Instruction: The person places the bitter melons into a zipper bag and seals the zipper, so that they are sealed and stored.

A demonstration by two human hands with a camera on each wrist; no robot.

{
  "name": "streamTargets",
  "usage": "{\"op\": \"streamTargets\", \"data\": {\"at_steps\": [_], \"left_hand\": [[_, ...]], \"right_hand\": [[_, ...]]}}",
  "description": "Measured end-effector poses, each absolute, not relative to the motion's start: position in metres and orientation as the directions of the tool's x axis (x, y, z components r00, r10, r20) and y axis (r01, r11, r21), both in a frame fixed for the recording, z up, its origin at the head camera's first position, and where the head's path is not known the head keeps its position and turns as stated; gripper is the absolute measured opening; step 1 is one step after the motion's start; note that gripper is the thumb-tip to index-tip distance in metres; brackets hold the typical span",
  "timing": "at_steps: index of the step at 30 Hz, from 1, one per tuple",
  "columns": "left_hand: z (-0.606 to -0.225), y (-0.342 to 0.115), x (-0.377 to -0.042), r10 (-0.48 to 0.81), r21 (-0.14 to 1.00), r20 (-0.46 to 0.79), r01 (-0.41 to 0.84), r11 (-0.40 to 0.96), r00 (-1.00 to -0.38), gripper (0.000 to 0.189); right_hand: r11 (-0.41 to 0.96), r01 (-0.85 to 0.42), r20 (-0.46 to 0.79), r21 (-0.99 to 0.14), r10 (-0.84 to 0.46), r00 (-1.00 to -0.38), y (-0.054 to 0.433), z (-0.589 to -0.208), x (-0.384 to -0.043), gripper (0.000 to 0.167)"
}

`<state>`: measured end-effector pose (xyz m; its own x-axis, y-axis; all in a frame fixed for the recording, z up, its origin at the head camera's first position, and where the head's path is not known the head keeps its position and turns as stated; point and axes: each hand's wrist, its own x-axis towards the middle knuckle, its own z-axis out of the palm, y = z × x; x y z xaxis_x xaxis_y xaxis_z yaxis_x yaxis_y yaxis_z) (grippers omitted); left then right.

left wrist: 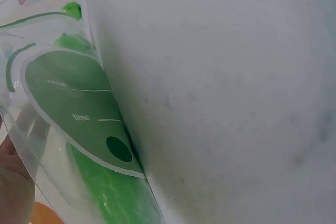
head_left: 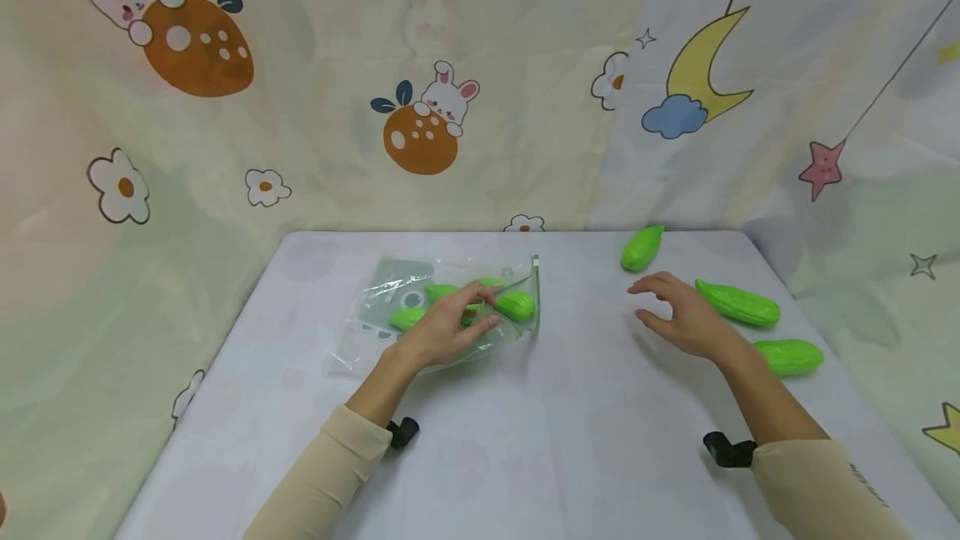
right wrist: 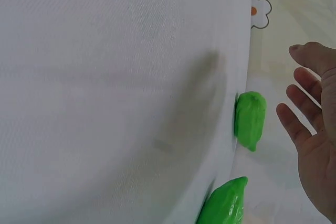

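A clear zip bag [head_left: 375,332] with a printed pattern lies on the left half of the table, several bright green gourd-shaped vegetables [head_left: 516,306] inside it. My left hand [head_left: 446,327] grips its film near the mouth, thumb and fingers curled at the zip end. In the left wrist view a green print reading "time" marks the bag [left wrist: 68,87]. My right hand [head_left: 686,319] hovers over the table with fingers apart and nothing in them. Around it lie three loose green gourds: one at the back [head_left: 642,249], one beyond the wrist [head_left: 738,304] and one beside the forearm [head_left: 789,357].
A white cloth covers the table [head_left: 585,457]. Behind it hangs a curtain [head_left: 322,90] printed with rabbits, flowers and a moon. Black wrist cameras [head_left: 729,450] sit at both sleeve cuffs.
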<state>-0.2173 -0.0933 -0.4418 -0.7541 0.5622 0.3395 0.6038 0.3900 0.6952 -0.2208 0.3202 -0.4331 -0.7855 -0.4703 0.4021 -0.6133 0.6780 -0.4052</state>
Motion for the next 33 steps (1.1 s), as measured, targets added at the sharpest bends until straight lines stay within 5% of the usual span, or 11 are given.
{"op": "streamTargets", "data": {"at_steps": [33], "left_hand": [[-0.439, -0.101, -0.218, 0.572, 0.688, 0.355, 0.621, 0.376, -0.739, 0.026]], "right_hand": [[0.804, -0.525, 0.447, -0.278, -0.375, -0.812, 0.402, -0.442, -0.184, 0.043]]}}
